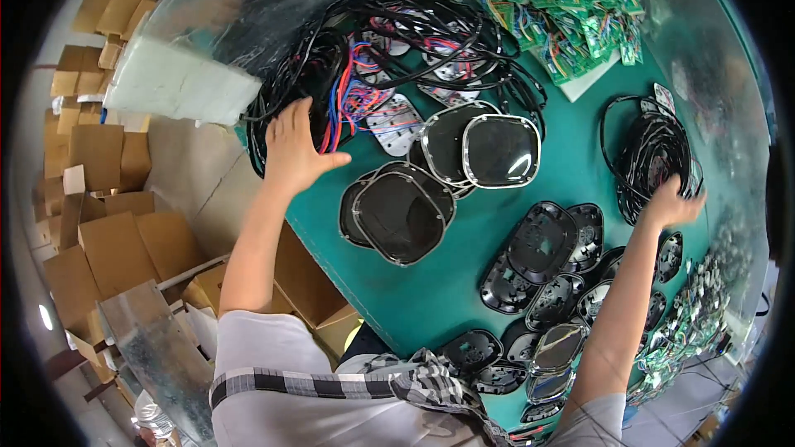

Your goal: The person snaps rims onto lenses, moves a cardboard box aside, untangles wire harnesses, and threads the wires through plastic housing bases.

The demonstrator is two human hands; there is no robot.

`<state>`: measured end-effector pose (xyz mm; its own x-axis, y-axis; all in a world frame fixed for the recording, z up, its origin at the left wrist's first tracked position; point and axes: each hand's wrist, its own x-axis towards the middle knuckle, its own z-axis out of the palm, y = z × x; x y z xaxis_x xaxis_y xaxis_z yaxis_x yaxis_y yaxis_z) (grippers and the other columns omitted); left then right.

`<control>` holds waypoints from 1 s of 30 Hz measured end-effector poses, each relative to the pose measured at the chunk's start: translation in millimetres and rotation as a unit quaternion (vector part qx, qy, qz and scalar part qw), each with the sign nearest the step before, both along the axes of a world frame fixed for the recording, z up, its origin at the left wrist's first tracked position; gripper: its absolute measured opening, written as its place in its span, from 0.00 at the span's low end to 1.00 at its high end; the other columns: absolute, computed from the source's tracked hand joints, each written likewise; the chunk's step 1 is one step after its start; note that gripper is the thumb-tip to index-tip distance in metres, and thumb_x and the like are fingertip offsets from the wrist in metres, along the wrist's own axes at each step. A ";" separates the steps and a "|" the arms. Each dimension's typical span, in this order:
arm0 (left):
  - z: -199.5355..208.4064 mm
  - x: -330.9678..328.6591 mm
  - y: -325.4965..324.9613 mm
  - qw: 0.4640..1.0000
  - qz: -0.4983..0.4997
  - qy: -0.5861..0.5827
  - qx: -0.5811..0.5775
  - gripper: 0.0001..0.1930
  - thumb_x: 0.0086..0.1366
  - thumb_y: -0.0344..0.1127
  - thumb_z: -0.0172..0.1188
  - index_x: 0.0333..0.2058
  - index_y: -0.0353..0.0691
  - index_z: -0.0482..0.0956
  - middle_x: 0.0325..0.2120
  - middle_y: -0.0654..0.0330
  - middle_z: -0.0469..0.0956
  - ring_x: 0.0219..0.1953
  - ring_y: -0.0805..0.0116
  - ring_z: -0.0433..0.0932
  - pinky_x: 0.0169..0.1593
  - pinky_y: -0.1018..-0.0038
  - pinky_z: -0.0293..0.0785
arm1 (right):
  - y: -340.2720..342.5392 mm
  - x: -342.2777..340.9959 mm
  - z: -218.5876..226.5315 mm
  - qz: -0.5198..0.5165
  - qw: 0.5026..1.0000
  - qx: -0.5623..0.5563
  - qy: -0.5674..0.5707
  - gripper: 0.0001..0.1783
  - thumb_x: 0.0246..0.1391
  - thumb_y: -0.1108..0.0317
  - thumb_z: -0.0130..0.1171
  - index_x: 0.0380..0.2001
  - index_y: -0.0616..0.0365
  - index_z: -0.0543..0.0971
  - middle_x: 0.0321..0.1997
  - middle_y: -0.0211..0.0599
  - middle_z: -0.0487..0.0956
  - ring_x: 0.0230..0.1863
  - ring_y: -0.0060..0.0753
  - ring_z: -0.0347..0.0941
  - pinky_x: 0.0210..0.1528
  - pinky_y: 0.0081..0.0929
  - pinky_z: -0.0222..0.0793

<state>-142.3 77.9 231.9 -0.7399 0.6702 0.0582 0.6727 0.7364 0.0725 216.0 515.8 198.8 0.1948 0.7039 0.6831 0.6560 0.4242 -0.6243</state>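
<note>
My left hand (294, 149) lies at the edge of a large tangle of black cables (315, 66), its fingers extended and its thumb held apart. Red and blue wires (341, 103) run out of this tangle beside the hand. On the right, my right hand (675, 205) is at the lower edge of a coiled bundle of black cables (650, 153). Its fingers look spread and slightly blurred, and I cannot tell how firmly they touch the coil. Between the hands rest several dark glossy rounded panels (501, 151) with pale rims, some overlapping.
Black plastic housings (542, 240) cover the near right of the green table (447, 298). Green circuit boards with wires (580, 8) are heaped at the far side, with more boards (683, 327) at right. A white block (182, 79) and cardboard boxes (99, 157) are on the left.
</note>
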 end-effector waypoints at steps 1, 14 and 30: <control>-12.6 -2.3 -5.4 1.000 0.005 -0.015 -0.023 0.54 0.38 0.54 0.72 0.60 0.39 0.53 0.55 0.49 0.63 0.60 0.53 0.61 0.62 0.53 0.53 | 10.1 -20.3 -3.2 0.093 0.995 0.018 0.021 0.29 0.40 0.71 0.62 0.48 0.70 0.71 0.46 0.52 0.74 0.49 0.45 0.70 0.51 0.37 0.66; -54.7 -26.3 -35.8 0.992 -0.051 0.081 0.081 0.43 0.37 0.36 0.69 0.56 0.43 0.62 0.46 0.57 0.72 0.49 0.62 0.70 0.50 0.66 0.63 | -174.6 -309.1 -8.9 0.414 0.759 -0.026 -0.503 0.55 0.37 0.72 0.65 0.66 0.28 0.47 0.54 0.44 0.65 0.61 0.47 0.58 0.61 0.62 0.49; 61.1 -55.3 -25.1 0.964 -0.062 0.050 0.254 0.29 0.41 0.32 0.61 0.48 0.43 0.73 0.31 0.50 0.76 0.34 0.51 0.75 0.40 0.62 0.72 | -138.8 -346.6 100.3 0.453 0.851 -0.007 -0.265 0.20 0.43 0.78 0.54 0.43 0.59 0.78 0.48 0.58 0.73 0.48 0.54 0.70 0.51 0.36 0.66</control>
